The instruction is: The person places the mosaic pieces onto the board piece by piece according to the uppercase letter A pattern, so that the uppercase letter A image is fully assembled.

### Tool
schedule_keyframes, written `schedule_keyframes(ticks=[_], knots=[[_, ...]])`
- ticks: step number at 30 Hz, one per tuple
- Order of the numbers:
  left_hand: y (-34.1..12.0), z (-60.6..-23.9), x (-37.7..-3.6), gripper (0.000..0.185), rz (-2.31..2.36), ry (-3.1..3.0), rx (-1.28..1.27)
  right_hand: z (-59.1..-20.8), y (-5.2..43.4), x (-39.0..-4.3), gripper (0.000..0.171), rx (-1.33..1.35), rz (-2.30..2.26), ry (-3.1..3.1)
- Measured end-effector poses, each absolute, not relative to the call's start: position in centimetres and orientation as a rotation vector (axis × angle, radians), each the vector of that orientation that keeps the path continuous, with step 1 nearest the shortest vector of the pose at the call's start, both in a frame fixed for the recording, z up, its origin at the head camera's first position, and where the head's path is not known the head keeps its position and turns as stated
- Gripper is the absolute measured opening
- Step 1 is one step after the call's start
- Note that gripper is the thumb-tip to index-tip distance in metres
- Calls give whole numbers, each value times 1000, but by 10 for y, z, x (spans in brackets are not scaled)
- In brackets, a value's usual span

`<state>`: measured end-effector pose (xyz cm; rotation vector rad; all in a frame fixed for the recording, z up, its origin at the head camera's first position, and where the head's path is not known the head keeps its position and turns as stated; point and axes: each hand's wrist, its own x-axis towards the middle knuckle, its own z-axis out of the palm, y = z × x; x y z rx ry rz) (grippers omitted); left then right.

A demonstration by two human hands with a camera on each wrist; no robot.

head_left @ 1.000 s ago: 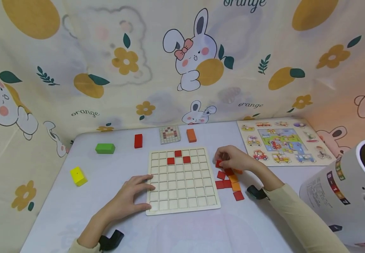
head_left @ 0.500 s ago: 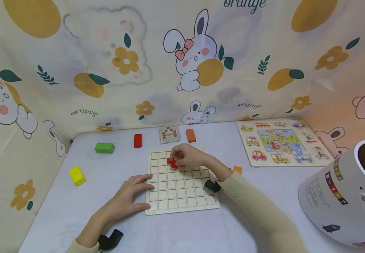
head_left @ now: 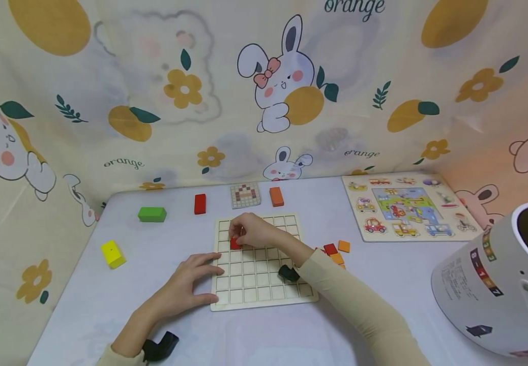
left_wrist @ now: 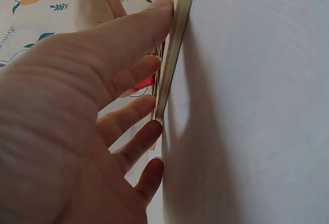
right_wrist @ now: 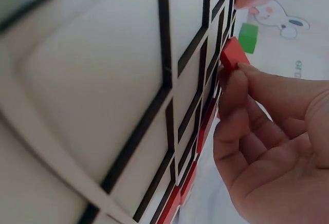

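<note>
The red tile [head_left: 235, 244], judged light, rigid and best pinched at its edges, is pinched by the right hand [head_left: 251, 231] over the grid board [head_left: 264, 300]. The left hand [head_left: 186, 284] is pressed flat, fingers straight, against the board's edge on the surface [head_left: 85, 305].

Grid board [head_left: 264, 284] under the grip, loose tiles [head_left: 337, 250] to its right, pattern card [head_left: 245, 195] behind, blocks [head_left: 151, 214] far left.
</note>
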<state>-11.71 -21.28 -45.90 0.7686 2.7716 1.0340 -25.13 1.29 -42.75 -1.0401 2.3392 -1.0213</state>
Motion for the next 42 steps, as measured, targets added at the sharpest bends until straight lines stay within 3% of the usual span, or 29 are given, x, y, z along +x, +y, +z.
schedule_keyframes(ticks=[16, 23, 32, 42], knots=[[-213, -460, -117, 47, 1037, 2783, 796, -421, 25, -244, 15, -992, -879, 2479], [-211, -460, -117, 48, 1024, 2781, 782, -415, 92, -244, 23, -937, -1149, 2396], [-212, -459, -116, 48, 1016, 2796, 768, -416, 199, -227, 27, -804, -1084, 2418], [-212, -460, -116, 48, 1024, 2801, 771, -425, 228, -210, 30, -794, -1060, 2468]])
